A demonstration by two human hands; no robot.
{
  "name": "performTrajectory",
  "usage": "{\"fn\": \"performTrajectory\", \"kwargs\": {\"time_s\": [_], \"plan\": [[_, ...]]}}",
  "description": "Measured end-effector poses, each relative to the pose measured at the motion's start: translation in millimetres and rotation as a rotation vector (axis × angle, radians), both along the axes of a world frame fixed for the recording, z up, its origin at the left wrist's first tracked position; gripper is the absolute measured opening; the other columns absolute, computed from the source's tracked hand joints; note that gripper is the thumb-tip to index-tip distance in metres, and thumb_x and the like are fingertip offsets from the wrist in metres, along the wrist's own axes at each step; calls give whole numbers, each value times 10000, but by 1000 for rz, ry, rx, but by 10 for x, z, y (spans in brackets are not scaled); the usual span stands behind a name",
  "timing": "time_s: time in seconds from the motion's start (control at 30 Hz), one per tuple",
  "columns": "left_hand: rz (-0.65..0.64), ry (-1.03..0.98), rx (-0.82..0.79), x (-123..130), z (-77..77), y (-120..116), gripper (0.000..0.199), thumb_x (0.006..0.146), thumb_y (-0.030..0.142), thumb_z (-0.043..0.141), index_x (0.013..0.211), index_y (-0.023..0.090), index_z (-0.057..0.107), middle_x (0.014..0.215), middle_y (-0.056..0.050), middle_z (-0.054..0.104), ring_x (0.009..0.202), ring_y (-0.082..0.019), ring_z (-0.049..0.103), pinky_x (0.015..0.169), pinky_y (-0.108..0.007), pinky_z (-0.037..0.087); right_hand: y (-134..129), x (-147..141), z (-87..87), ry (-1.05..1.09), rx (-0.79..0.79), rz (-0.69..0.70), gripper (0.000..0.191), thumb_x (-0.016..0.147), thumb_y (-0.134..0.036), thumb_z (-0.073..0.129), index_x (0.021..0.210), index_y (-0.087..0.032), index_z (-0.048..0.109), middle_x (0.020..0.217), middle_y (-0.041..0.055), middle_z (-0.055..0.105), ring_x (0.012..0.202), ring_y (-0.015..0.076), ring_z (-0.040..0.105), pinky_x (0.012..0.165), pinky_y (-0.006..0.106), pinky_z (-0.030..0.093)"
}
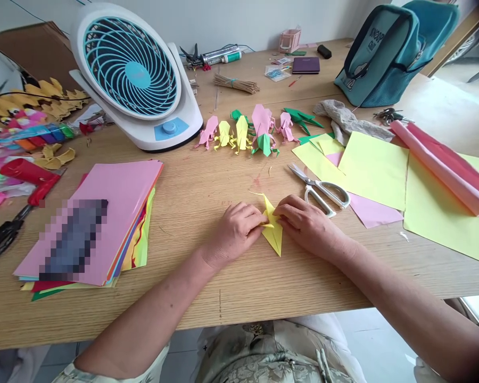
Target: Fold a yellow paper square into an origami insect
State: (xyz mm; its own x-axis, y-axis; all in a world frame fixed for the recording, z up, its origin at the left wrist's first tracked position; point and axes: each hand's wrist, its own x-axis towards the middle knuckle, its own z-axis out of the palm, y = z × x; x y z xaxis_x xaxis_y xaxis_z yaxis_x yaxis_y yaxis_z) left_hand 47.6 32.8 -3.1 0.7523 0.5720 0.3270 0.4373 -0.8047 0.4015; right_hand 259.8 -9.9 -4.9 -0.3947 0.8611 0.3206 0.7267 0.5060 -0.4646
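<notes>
A folded piece of yellow origami paper point(274, 236) lies on the table between my hands, with one point toward me and a thin tip at the far end. My left hand point(241, 226) pinches its left side, fingers closed on a small flap. On the opposite edge, my right hand point(305, 223) has its fingers closed on the paper too. White-handled scissors point(323, 192) lie just beyond my right hand, blades slightly apart. Farther back stands a row of finished paper figures in pink point(261, 119), yellow point(241, 133) and green point(263, 143).
Stacked coloured paper point(120, 181) lies at left, with a blurred dark object on top. Behind it stands a white fan point(170, 109). Yellow sheets point(375, 167) and a rolled red-pink sheet point(443, 165) are at right. A teal backpack point(377, 64) stands at the back right.
</notes>
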Motion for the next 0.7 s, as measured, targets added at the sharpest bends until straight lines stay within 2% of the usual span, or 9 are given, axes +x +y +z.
{"fn": "performTrajectory", "kwargs": {"time_s": [0.23, 0.43, 0.57, 0.7], "plan": [[137, -64, -130, 16, -44, -4, 61, 864, 116, 618, 865, 169, 648, 831, -23, 618, 783, -152, 549, 708, -277, 417, -3, -2, -15, 2, -21, 6, 113, 906, -87, 536, 917, -144, 632, 974, 104, 580, 874, 207, 576, 774, 350, 493], [198, -18, -145, 62, -34, 11, 201, 867, 134, 601, 679, 164, 535, 722, 3, 528, 689, -133, 489, 629, -265, 358, -22, -1, -18, -5, -38, 6, 120, 903, -91, 540, 944, -148, 637, 963, 99, 568, 862, 206, 564, 761, 347, 484], [218, 32, -136, 91, -25, 33, 231, 867, 167, 625, 666, 168, 510, 710, 4, 532, 688, -141, 497, 628, -273, 353, -52, -13, -3, -1, -69, 27, 136, 920, -100, 514, 951, -152, 636, 961, 92, 561, 847, 194, 562, 753, 339, 485], [200, 96, -144, 96, -12, 85, 178, 895, 213, 615, 732, 167, 561, 759, -14, 583, 734, -161, 547, 661, -284, 390, -71, -31, 18, -4, -73, 55, 161, 943, -116, 480, 932, -160, 634, 958, 92, 573, 827, 189, 567, 743, 338, 489]]}}
